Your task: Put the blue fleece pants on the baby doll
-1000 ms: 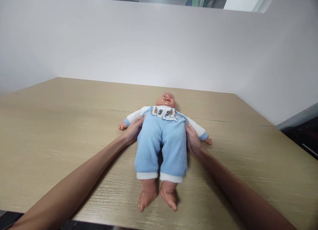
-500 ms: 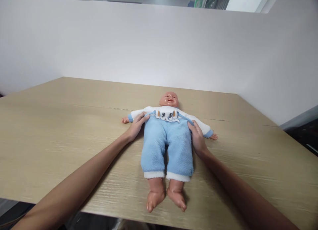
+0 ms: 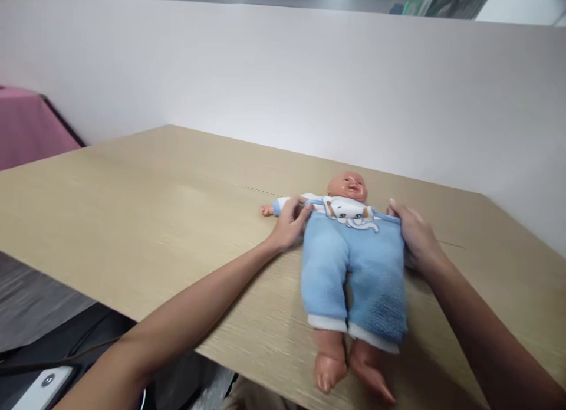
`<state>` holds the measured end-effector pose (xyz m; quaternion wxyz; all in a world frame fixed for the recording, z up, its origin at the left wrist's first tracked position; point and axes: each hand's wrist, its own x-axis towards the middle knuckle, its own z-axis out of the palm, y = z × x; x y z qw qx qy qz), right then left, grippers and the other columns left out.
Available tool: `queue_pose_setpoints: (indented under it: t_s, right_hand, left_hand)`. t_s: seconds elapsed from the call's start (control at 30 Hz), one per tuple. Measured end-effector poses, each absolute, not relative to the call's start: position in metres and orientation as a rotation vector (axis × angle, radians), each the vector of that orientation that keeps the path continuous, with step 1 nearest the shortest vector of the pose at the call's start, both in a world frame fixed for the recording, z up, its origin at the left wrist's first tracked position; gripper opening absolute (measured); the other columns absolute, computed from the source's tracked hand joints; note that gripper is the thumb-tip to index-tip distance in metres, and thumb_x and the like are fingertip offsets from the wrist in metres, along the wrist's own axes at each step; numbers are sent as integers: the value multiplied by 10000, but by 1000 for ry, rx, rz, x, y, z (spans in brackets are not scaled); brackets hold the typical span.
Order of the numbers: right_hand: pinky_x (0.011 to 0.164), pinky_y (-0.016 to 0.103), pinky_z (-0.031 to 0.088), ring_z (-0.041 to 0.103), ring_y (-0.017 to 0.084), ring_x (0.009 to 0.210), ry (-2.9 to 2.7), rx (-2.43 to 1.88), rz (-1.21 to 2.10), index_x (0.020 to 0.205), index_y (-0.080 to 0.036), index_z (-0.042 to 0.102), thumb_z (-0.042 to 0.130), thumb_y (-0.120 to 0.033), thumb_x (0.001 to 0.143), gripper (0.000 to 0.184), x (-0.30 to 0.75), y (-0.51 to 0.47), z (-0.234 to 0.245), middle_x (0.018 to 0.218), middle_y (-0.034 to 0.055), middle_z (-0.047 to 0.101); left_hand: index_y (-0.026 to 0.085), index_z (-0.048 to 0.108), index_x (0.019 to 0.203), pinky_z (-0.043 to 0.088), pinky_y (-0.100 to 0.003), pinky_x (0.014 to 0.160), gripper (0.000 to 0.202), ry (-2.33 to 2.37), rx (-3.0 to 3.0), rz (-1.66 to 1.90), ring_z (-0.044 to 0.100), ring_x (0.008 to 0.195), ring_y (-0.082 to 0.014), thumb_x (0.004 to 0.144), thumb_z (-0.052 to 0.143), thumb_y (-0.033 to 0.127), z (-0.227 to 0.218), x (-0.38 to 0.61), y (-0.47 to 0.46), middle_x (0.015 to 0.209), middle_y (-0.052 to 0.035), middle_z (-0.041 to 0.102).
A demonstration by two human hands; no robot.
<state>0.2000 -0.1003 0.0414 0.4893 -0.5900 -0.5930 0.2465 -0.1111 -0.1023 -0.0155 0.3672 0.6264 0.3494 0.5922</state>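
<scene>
A baby doll lies on its back on the wooden table, head away from me. It wears a white top with blue cuffs and fluffy light blue overalls with an elephant bib. Its bare feet reach the table's near edge. My left hand pinches the overalls' top edge at the doll's right shoulder. My right hand grips the top edge on the other side and covers the doll's left arm.
A white partition wall runs behind the table. A pink cloth-covered surface shows at the far left. Below the table's near edge lie a dark floor area and a white device at the bottom left.
My view has swung left, so the doll now sits right of centre. Both hands have slid up the overalls' sides to the top edge at the shoulders.
</scene>
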Motion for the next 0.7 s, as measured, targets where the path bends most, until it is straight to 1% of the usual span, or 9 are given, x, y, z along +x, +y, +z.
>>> queue_pose_setpoints:
  t_s: [0.07,0.13,0.23,0.33,0.43,0.5,0.57,0.63,0.7]
  right_hand:
    - [547,366,354,465,197,538,-1469,-1565,559,745,-261,623,539,-708,971,508,197,-89,56,619,-1,531]
    - [609,377,377,555,227,604,-1552,-1666,366,842,-254,711,492,-704,999,525,187,-81,70,657,31,622]
    - [739,397,440,691,275,819,-1750,-1646,153,945,-267,769,478,-644,1040,486,156,-72,88,873,74,786]
    - [862,411,498,725,272,937,-2036,-1394,259,1017,-264,785,569,-566,1024,371,113,-57,96,1046,80,813]
    - [927,445,514,720,305,999,-2300,-1117,433,1073,-257,795,736,-454,914,259,74,-32,94,1080,86,809]
    - [910,436,524,715,314,1000,-2448,-959,612,973,-273,804,827,-285,763,212,54,-14,89,1039,59,814]
    - [836,399,531,713,291,916,-2638,-876,718,873,-284,794,791,-128,656,267,41,1,84,975,35,816]
    - [754,361,514,696,258,810,-2768,-844,740,810,-281,777,744,-59,617,296,33,10,80,911,25,808]
    - [713,342,490,677,242,756,-2789,-830,724,774,-268,761,745,-55,627,260,30,12,78,864,28,793]
  left_hand:
    - [219,658,1104,451,-377,897,371,904,1612,1532,573,945,-235,1067,555,574,-17,-110,-101,1027,-76,648]
    - [224,660,1095,453,-406,911,370,915,1613,1536,574,960,-247,1070,545,576,-17,-109,-100,1029,-87,648]
    - [234,665,1088,452,-427,895,362,927,1632,1527,565,939,-252,1071,544,575,-17,-108,-101,991,-86,640]
    - [237,662,1122,452,-432,897,341,937,1652,1536,561,938,-251,1081,537,552,-14,-108,-104,1012,-88,640]
    - [237,648,1171,451,-436,927,319,941,1691,1563,555,964,-254,1093,525,521,-10,-109,-109,1054,-94,634]
    - [236,643,1161,448,-436,934,300,936,1744,1574,546,967,-254,1097,524,503,-7,-110,-111,1051,-91,623]
    - [233,643,1146,446,-431,928,279,926,1795,1579,539,956,-251,1100,525,482,-5,-110,-113,1044,-87,615]
    - [227,644,1150,444,-424,925,265,916,1815,1593,544,956,-248,1103,526,460,-3,-110,-114,1061,-89,620]
    - [220,643,1179,443,-415,926,258,909,1811,1610,560,977,-248,1108,523,437,-2,-111,-115,1094,-98,635]
